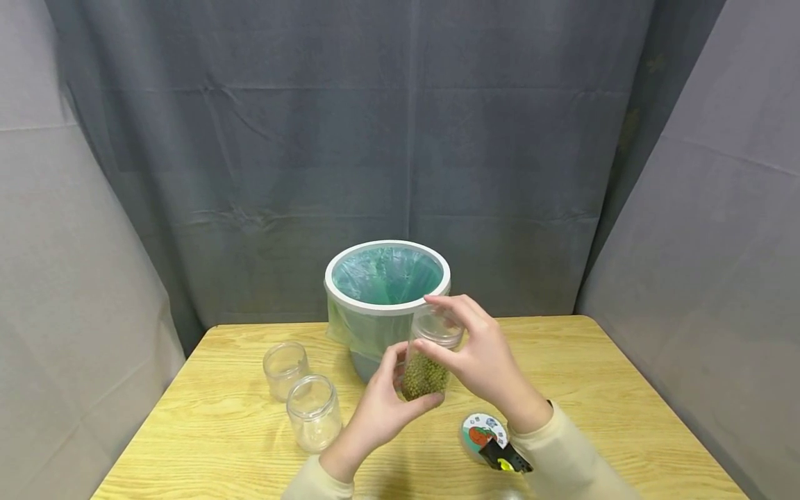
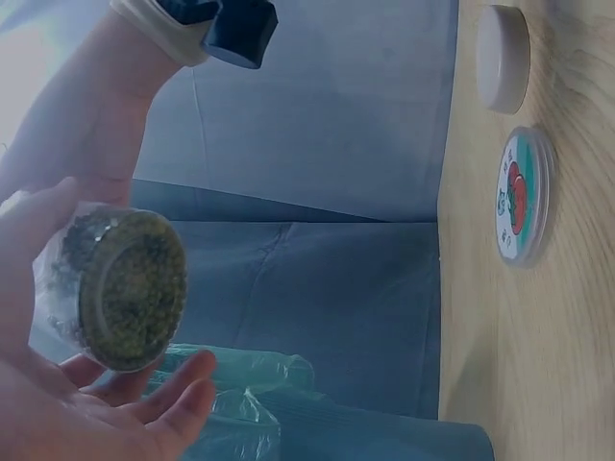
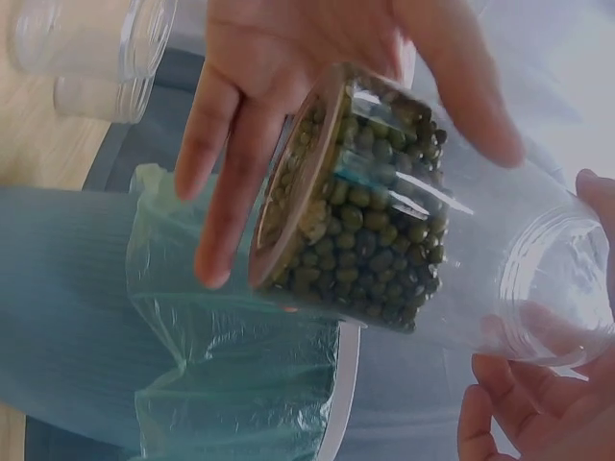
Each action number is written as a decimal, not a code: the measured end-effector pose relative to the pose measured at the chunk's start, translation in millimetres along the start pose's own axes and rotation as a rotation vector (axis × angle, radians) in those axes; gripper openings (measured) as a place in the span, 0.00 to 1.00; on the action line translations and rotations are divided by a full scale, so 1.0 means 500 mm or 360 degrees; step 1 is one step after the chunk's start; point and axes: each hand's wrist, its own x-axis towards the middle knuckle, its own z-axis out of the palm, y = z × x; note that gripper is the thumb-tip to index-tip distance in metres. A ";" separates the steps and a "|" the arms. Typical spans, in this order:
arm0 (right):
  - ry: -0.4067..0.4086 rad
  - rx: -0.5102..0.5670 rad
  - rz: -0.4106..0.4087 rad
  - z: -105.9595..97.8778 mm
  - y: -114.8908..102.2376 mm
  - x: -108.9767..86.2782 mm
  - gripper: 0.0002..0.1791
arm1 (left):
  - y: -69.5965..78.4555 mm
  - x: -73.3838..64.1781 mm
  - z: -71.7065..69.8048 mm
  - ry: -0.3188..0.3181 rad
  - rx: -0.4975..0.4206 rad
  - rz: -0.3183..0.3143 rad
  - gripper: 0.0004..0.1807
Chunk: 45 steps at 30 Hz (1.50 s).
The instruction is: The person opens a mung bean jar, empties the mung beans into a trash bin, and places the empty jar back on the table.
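A clear jar (image 1: 427, 378) part-filled with green mung beans (image 3: 370, 221) is held tilted in front of the bin. My left hand (image 1: 389, 408) holds its lower part, thumb on one side and fingers on the other. Around the neck, my right hand (image 1: 484, 357) grips with thumb and fingers. The beans lie toward the base, and the upper part of the jar is see-through. A round lid (image 1: 480, 432) with a tomato picture lies on the table below the right forearm, partly covered by a black piece at the wrist.
Behind the jar stands a bin (image 1: 375, 307) with a white rim and a green plastic liner (image 1: 387, 274). Two clear jars (image 1: 285, 371) stand at the left on the wooden table (image 1: 206, 417). A white round lid (image 2: 504, 60) lies near the labelled one. Grey curtains (image 1: 400, 139) surround the table.
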 end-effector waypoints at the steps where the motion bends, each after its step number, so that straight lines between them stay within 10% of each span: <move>1: -0.0005 0.0006 0.0003 0.001 -0.001 -0.001 0.33 | 0.000 -0.001 0.000 0.0000 -0.0001 0.0004 0.40; 27: -0.0245 0.0018 0.0258 -0.011 0.005 -0.013 0.34 | -0.009 -0.014 -0.037 0.0061 0.0133 -0.0021 0.36; 45: -0.0408 0.0021 0.0329 -0.008 0.021 -0.046 0.33 | -0.022 -0.032 -0.080 -0.0114 0.0200 0.0004 0.35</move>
